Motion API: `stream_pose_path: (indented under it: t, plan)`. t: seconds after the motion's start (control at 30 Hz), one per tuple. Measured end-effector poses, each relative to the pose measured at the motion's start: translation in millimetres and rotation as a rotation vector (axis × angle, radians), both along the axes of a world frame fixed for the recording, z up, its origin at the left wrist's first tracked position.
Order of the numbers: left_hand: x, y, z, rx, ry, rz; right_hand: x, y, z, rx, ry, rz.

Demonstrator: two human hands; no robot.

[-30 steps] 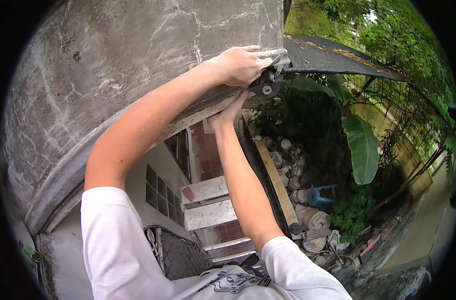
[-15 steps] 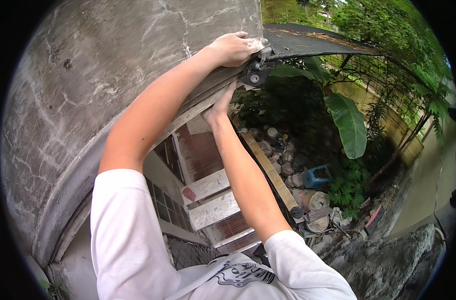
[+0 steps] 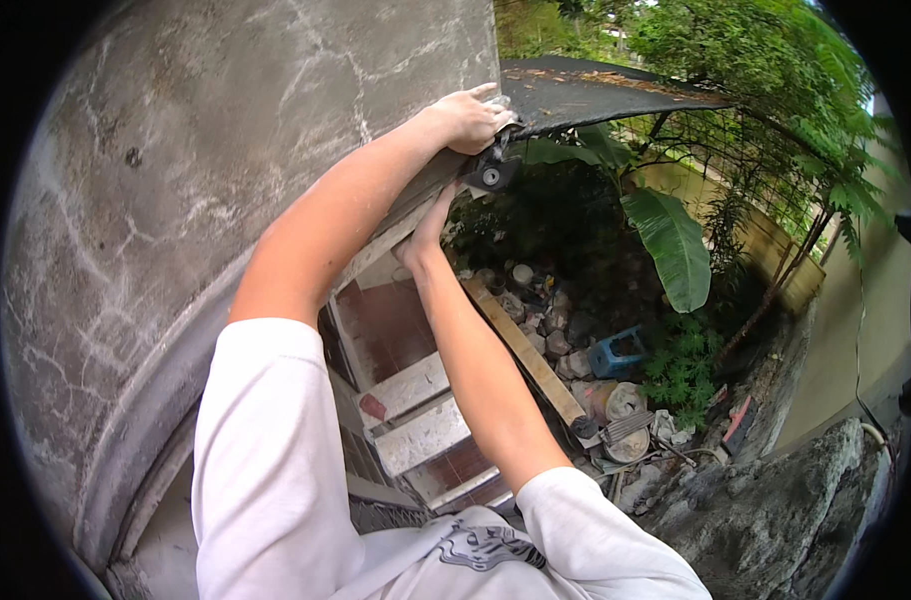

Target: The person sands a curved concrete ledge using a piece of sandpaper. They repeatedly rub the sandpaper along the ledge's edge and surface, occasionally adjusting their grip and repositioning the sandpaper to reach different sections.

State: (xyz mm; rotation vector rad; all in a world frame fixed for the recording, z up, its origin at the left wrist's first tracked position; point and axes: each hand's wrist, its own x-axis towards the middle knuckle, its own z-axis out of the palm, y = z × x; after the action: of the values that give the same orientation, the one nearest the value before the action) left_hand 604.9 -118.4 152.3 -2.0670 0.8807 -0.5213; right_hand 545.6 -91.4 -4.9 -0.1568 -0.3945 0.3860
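Note:
My left hand, dusted white, reaches over the top of the grey concrete ledge to its corner. Its fingers are bent round a small pale piece at the edge of the dark sheet; I cannot make out what it is. Just below hangs a dark corner tab with a round metal eyelet, joined to the sheet by a short grey tie or bracket. Under the ledge, my right hand reaches up close to that tab. Its fingertips are hidden behind the ledge edge and tab, so its grip does not show.
The cracked concrete wall fills the left. A dark sheet with dry leaves stretches rightward. Far below are white-edged steps, a wooden plank, a blue plastic stool, rubble and buckets. A banana leaf hangs on the right.
The view has shifted slightly, so the hands, sheet and yard sit a little left and lower. Both hands stay at the ledge corner by the eyelet tab.

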Motion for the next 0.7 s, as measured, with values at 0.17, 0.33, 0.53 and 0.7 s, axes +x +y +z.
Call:
stream_pose_path:
  t: [0.17, 0.33, 0.53, 0.7]
  plan:
    - [-10.3, -13.7, 17.3, 0.038, 0.211, 0.203, -1.9, -2.0, -2.1, -0.008, 0.002, 0.031]
    - [-7.2, -11.5, 19.3, 0.096, 0.116, 0.121, -6.2, -4.4, -0.6, -0.006, 0.051, 0.079]
    - [22.6, -15.6, 19.0, 0.043, 0.115, 0.129, -7.7, -6.3, -0.4, -0.016, 0.013, 0.03]
    - [28.2, -18.5, 20.7, -0.16, 0.031, 0.133, -5.8, -6.1, -2.2, -0.005, -0.034, 0.024]
